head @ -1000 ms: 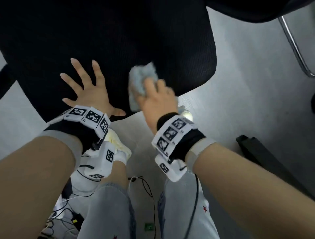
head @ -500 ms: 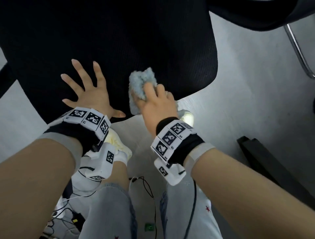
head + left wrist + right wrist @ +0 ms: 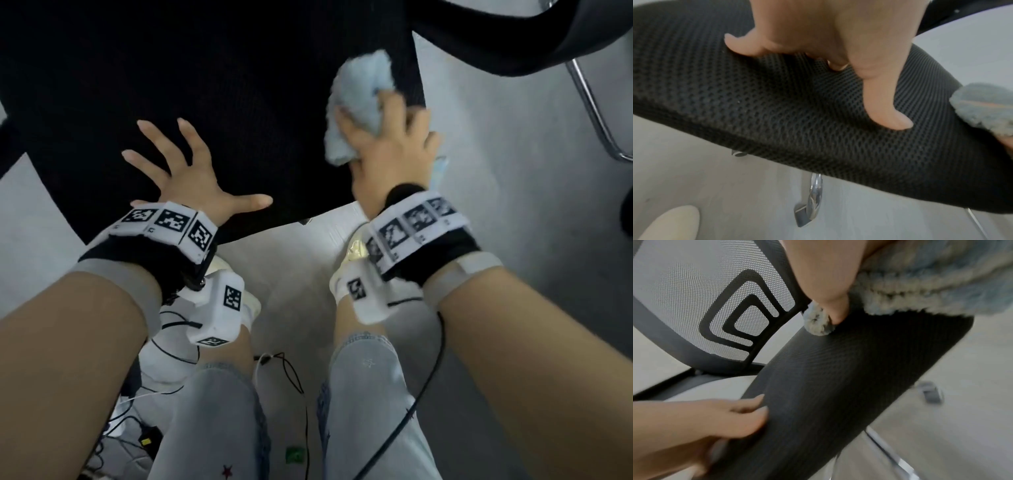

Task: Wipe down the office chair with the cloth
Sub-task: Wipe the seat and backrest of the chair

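The office chair's black mesh seat (image 3: 212, 85) fills the upper half of the head view. My left hand (image 3: 185, 171) lies flat on the seat's front part with fingers spread, seen pressing the mesh (image 3: 797, 123) in the left wrist view. My right hand (image 3: 387, 140) presses a fluffy light-blue cloth (image 3: 363, 89) against the seat's right edge, fingers curled over it. The cloth (image 3: 920, 288) is bunched under my palm in the right wrist view, with my thumb (image 3: 830, 305) on the seat (image 3: 838, 386). The cloth's edge (image 3: 986, 107) shows at the right of the left wrist view.
The chair's mesh backrest (image 3: 715, 305) rises behind the seat. A chrome base leg (image 3: 813, 194) and a caster (image 3: 931, 394) stand on the pale floor. A second chair (image 3: 548, 34) with a metal frame (image 3: 589, 102) is at the upper right. Cables (image 3: 284, 370) lie by my feet.
My right hand has slid the cloth from the seat's front middle to its right edge and farther back. The left hand has stayed flat in place.
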A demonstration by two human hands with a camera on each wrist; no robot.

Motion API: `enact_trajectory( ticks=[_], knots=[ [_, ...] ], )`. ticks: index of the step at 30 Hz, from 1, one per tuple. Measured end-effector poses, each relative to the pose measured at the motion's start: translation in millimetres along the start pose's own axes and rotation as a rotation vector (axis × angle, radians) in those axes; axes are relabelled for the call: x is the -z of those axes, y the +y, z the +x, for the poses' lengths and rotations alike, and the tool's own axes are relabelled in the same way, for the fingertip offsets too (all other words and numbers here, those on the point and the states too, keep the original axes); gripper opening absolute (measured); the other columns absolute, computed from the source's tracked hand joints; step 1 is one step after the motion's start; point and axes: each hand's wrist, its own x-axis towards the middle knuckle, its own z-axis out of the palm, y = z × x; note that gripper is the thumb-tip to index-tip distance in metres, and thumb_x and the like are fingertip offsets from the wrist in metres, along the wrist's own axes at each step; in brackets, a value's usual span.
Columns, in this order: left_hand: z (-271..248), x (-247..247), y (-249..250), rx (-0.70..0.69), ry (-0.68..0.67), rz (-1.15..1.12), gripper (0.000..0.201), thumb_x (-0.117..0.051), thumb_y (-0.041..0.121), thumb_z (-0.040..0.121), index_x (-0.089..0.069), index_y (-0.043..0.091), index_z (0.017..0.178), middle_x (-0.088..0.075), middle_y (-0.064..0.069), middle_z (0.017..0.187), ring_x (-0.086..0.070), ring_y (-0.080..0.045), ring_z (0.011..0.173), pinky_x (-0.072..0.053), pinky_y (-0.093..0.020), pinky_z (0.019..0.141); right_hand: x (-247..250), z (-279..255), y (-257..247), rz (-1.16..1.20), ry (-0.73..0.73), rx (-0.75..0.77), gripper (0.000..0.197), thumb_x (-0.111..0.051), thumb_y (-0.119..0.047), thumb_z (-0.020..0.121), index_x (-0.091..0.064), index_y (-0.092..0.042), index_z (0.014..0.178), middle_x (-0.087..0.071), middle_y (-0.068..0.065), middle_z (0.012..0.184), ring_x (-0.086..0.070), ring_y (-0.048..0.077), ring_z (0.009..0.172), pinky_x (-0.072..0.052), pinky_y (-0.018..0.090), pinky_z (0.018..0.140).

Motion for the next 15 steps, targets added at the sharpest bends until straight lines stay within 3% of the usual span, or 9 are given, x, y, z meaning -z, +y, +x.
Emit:
enact_trajectory(
  ticks=[2, 3, 5, 6, 7, 9, 11, 12, 15],
  knots=[
    [0.0, -1.9, 1.8, 0.027, 0.03, 0.012, 0.134, -0.069, 0.064, 0.056, 0.026, 0.022, 0.141, 0.038, -0.015, 0.146, 0.029, -0.047, 0.132, -0.004, -0.073, 0.102, -15.7, -19.2, -14.8, 0.024, -0.121, 0.149, 0.057, -0.045, -0.011, 0.083, -0.042, -0.039, 0.133, -0.024, 0.006, 0.149, -0.02, 0.036, 0.121, -0.029, 0.05, 0.095],
    [0.6, -2.3, 2.4, 0.035, 0.04, 0.017, 0.134, -0.07, 0.063, 0.057, 0.026, 0.021, 0.141, 0.037, -0.016, 0.146, 0.029, -0.047, 0.132, -0.003, -0.072, 0.103, -21.1, -27.1, -18.2, 0.006, -0.138, 0.277, 0.053, -0.041, -0.013, 0.082, -0.049, -0.039, 0.127, -0.035, 0.007, 0.144, -0.022, 0.031, 0.115, -0.034, 0.05, 0.091],
    [1.6, -1.2, 1.9, 0.042, 0.044, 0.023, 0.133, -0.072, 0.06, 0.058, 0.026, 0.021, 0.141, 0.037, -0.016, 0.146, 0.028, -0.047, 0.133, -0.004, -0.071, 0.104, -28.7, -28.6, -8.5, 0.018, -0.079, 0.448, 0.049, -0.034, -0.018, 0.079, -0.062, -0.04, 0.113, -0.056, 0.007, 0.124, -0.031, 0.027, 0.096, -0.047, 0.043, 0.072],
    [2.4, -0.2, 0.8, 0.047, 0.044, 0.026, 0.134, -0.072, 0.059, 0.059, 0.026, 0.021, 0.141, 0.037, -0.015, 0.146, 0.028, -0.047, 0.133, -0.004, -0.071, 0.105, -26.6, -23.0, 1.8, -0.013, 0.004, 0.474, 0.047, -0.035, -0.019, 0.079, -0.065, -0.04, 0.109, -0.054, 0.007, 0.12, -0.035, 0.027, 0.092, -0.049, 0.039, 0.065],
    [3.5, 0.8, 0.1, 0.053, 0.044, 0.025, 0.133, -0.073, 0.059, 0.059, 0.026, 0.021, 0.141, 0.038, -0.015, 0.146, 0.028, -0.047, 0.133, -0.005, -0.071, 0.105, -20.5, -14.3, 13.3, -0.081, 0.048, 0.412, 0.044, -0.041, -0.017, 0.08, -0.064, -0.04, 0.11, -0.046, 0.006, 0.121, -0.04, 0.029, 0.094, -0.049, 0.036, 0.064],
    [5.2, 0.2, 1.9, 0.06, 0.042, 0.013, 0.133, -0.073, 0.058, 0.059, 0.026, 0.022, 0.141, 0.038, -0.014, 0.146, 0.028, -0.046, 0.133, -0.006, -0.072, 0.104, -9.1, 1.9, 37.5, -0.06, 0.019, 0.141, 0.059, -0.05, -0.003, 0.08, -0.051, -0.038, 0.127, -0.033, 0.01, 0.133, -0.043, 0.035, 0.108, -0.048, 0.041, 0.078],
    [6.5, -2.3, 5.4, 0.064, 0.058, 0.0, 0.133, -0.074, 0.057, 0.058, 0.025, 0.023, 0.141, 0.037, -0.013, 0.146, 0.028, -0.045, 0.134, -0.007, -0.072, 0.104, -6.1, 6.5, 44.2, 0.004, 0.015, -0.191, 0.072, -0.046, 0.001, 0.081, -0.029, -0.036, 0.14, -0.027, 0.016, 0.14, -0.035, 0.037, 0.116, -0.043, 0.041, 0.091],
    [6.8, -3.3, 7.2, 0.07, 0.07, -0.002, 0.134, -0.074, 0.057, 0.058, 0.025, 0.022, 0.141, 0.037, -0.013, 0.147, 0.027, -0.045, 0.134, -0.008, -0.072, 0.104, -6.3, 4.9, 35.8, 0.021, 0.006, -0.255, 0.072, -0.044, -0.001, 0.083, -0.023, -0.035, 0.142, -0.027, 0.017, 0.141, -0.034, 0.036, 0.117, -0.041, 0.039, 0.092],
    [7.2, -5.1, 9.0, 0.086, 0.097, 0.004, 0.134, -0.074, 0.057, 0.058, 0.024, 0.02, 0.142, 0.034, -0.015, 0.148, 0.025, -0.046, 0.135, -0.008, -0.072, 0.103, -26.7, -20.9, -8.6, 0.056, -0.07, -0.052, 0.061, -0.017, -0.017, 0.082, -0.035, -0.029, 0.139, -0.029, 0.009, 0.137, -0.037, 0.031, 0.111, -0.043, 0.036, 0.083]
  ],
)
